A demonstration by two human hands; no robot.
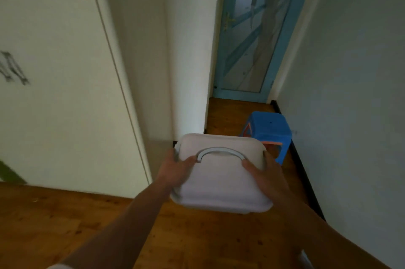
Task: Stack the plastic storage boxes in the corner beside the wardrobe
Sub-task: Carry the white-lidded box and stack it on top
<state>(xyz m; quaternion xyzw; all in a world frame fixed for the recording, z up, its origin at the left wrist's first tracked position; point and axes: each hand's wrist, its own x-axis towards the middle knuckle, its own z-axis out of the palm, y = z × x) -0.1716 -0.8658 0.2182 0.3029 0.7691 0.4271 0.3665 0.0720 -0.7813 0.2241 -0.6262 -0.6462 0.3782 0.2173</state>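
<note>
2 hands [177,170] gripping white storage box [221,183], lid up, level

A wooden floor [65,225] of warm orange-brown boards runs from the near room into a narrow passage. On the left stands a tall cream wardrobe [65,93] with a thin vertical seam and a dark scribble [13,69] near its edge. A white wall corner [188,49] juts out beside it. At the passage's far end is a blue-framed door [247,49] with frosted, patterned glass and a brass handle [229,20]. A blue plastic stool [269,128] with orange trim sits close to the plain white right wall [350,93], which has a dark skirting board [304,172]. The light is dim.
</note>
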